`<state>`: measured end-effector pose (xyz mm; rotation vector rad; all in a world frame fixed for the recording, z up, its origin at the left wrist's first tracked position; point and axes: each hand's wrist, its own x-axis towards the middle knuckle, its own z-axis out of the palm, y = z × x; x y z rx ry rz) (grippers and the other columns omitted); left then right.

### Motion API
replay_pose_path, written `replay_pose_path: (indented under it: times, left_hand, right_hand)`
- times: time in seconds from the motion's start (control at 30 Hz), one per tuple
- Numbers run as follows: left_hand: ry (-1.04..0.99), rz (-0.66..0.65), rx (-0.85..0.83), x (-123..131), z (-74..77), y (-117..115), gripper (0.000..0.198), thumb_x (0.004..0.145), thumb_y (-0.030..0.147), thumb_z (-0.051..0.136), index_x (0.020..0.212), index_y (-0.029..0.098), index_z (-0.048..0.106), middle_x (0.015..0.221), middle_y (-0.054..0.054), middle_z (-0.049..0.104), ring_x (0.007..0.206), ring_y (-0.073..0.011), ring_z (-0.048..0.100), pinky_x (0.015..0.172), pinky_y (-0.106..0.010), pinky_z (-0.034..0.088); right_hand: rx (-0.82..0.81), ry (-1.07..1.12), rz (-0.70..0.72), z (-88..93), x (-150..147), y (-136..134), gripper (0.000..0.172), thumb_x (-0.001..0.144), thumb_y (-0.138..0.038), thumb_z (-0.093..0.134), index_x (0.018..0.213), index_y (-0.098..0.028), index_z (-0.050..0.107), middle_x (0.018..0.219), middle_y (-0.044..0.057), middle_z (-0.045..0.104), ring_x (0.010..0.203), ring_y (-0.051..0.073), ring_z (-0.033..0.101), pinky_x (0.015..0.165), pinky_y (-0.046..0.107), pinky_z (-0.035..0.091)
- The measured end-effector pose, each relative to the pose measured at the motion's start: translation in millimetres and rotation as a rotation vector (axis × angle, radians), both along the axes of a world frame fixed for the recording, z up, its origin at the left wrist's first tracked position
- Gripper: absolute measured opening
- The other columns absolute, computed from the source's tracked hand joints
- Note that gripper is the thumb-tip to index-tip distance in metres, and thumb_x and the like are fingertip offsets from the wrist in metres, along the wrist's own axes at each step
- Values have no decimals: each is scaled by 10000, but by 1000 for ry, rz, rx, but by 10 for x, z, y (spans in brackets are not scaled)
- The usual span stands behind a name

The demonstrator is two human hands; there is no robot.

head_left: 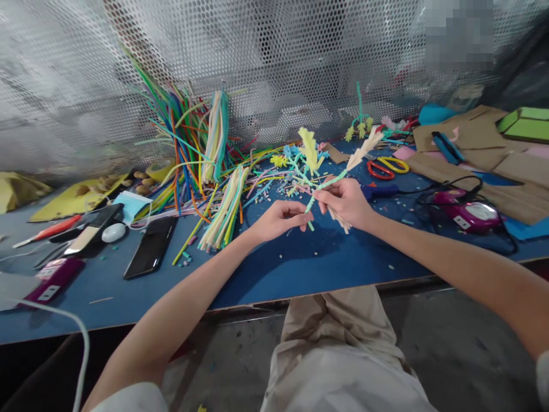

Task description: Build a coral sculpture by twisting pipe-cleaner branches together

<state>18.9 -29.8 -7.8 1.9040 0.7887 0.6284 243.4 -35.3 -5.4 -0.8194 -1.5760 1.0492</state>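
Note:
My right hand (345, 201) is closed around a pale green pipe-cleaner stem (332, 182) that ends in a cream fuzzy tip (364, 150); more cream strands stick out below the fist. My left hand (281, 219) pinches the lower end of the same stem, fingertips touching it just left of my right hand. Both hands hover over the blue table (300, 269). Behind them stands a small yellow pipe-cleaner flower (309, 147) among teal and blue twisted pieces.
Bundles of coloured pipe cleaners (217, 171) lie and lean at the back left. A black phone (151, 246), face mask (131, 207), scissors with red and yellow handles (386, 167), a pink glue gun (465, 212) with cord, cardboard (480, 149) and a perforated metal screen (274, 63) surround the work area.

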Motion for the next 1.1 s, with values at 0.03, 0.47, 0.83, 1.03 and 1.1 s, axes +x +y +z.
replay_pose_path:
  times: [0.03,0.47,0.83,1.03,1.1]
  left_hand:
    - [72,36,138,7,17,-8,363,961,512,688,876,167,763,763,-41,761,673,-129,637,694,-255,454]
    - [-124,69,-142,81,8,-56,460,955,557,683,1050,117,782,977,-143,828,536,-82,450,553,-260,305]
    - [-351,301,-233,111,-158,77,644,739,460,942,1270,170,722,831,-13,780,902,-172,742,816,-251,496]
    - [-246,396,5,107,-159,61,408,803,460,881,1078,171,793,948,-70,823,854,-199,759,828,-315,566]
    - [-159,468,211,112,-143,29,289,853,413,839,1032,188,809,959,-68,827,865,-204,764,856,-331,573]
  right_hand:
    - [10,-26,-24,-2,1,-2,407,834,-511,821,668,-167,681,562,21,672,480,110,562,504,252,461]
    - [7,20,53,-24,57,63,410,843,-510,819,666,-170,674,557,8,658,471,98,535,497,252,442]
    - [81,-9,-99,-99,83,120,366,903,-436,768,650,-178,714,578,15,689,468,106,548,508,264,451]
    - [60,-33,-220,-64,32,85,381,926,-370,707,601,-170,702,586,36,706,452,100,532,513,269,451]
    - [42,-29,-245,-71,20,82,371,930,-376,700,625,-165,713,605,44,717,461,104,541,510,270,447]
